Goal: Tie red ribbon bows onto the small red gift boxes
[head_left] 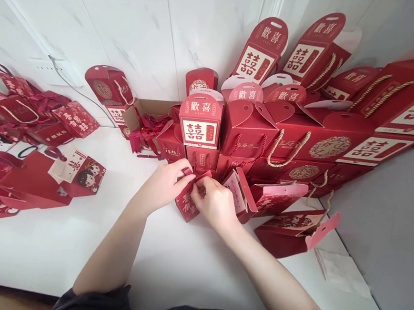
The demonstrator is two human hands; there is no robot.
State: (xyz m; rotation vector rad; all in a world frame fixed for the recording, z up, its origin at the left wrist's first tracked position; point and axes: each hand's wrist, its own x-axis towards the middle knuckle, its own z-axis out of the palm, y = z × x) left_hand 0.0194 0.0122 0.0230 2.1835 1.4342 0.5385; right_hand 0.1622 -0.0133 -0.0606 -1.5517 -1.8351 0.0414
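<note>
Red, small card box with white printed characters, located close to the stacked boxes on the white table. Judged partly complete: formed into an upright shape, but apparently not yet secured at the top. Seemingly finished, judging by folded-down flaps and fitted handles: glossy red card box with red cord handles, behind. Seemingly left to close: open-topped red card box with a white printed panel, just beside the right hand.

Held at the upper edge from both sides: by the left hand, closed in a pinch with the exact part gripped hidden, and by the right hand, curled with fingertips together. Visible below and between both hands: printed lower portion of the small box.
</note>
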